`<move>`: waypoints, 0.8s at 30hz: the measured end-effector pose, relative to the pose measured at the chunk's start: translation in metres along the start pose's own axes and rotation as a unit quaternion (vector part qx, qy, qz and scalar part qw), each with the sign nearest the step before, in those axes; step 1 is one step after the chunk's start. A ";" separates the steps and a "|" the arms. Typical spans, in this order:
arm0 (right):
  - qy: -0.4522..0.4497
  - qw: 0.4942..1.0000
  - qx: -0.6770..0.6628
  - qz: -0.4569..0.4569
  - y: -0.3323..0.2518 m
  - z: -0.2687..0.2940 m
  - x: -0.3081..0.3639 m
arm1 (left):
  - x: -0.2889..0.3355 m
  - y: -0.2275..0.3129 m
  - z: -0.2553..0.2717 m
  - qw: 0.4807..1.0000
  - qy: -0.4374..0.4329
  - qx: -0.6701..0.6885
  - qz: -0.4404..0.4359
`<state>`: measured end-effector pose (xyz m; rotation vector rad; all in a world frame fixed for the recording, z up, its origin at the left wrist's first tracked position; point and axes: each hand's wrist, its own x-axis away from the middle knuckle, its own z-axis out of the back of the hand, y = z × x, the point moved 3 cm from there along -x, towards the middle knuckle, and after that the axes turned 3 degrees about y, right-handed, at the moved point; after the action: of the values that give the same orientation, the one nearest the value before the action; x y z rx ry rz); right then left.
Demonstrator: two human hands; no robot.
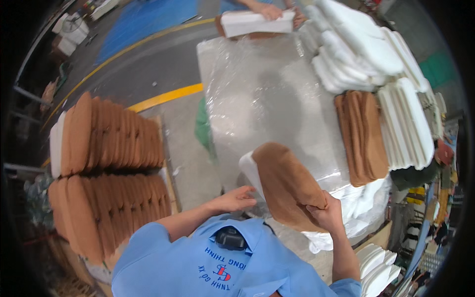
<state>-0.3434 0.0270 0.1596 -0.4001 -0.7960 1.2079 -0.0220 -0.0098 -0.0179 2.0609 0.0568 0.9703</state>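
A brown cushion cover (287, 185) stands tilted over the near edge of the plastic-wrapped table. A white foam pad (251, 171) shows along its left side. My right hand (326, 212) grips the cover at its lower right, fingers closed round a fold of fabric. Close to the left of the cushion is my left hand (236, 199), its fingers stretched out with nothing in them. A small gap seems to part its fingertips from the foam.
Brown cushions (114, 133) stand in two rows at the left. Folded brown covers (362, 138) lie at the table's right side, beside stacked white foam pads (356, 44). Across the table (237, 99), another person's hands (269, 11) hold a white pad over brown fabric.
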 end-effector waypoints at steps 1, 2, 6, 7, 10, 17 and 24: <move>0.062 0.996 -0.061 -0.013 0.015 0.011 0.008 | -0.027 0.025 -0.022 0.995 0.024 -0.031 -0.091; 0.129 0.984 -0.119 -0.022 0.025 0.027 0.018 | -0.046 0.054 -0.046 0.989 0.046 0.033 -0.137; 0.261 0.877 -0.384 -0.121 0.003 -0.015 0.045 | -0.095 0.128 -0.040 0.953 0.160 0.006 -0.258; 0.288 0.859 -0.412 -0.097 -0.008 -0.025 0.047 | -0.106 0.150 -0.042 0.944 0.165 -0.023 -0.286; 0.332 0.797 -0.503 -0.033 -0.058 -0.063 0.037 | -0.136 0.213 -0.043 0.924 0.150 -0.133 -0.326; 0.235 0.888 -0.387 -0.076 -0.083 -0.136 0.072 | -0.157 0.179 -0.080 0.919 -0.241 -0.295 -0.105; 0.159 0.939 -0.301 0.041 -0.060 -0.170 0.093 | -0.109 0.065 -0.060 0.919 -0.239 -0.244 0.197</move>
<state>-0.1666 0.1160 0.1150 -1.1121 -0.8592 0.9200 -0.1564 -0.0507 -0.0182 1.8021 -0.8065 0.5949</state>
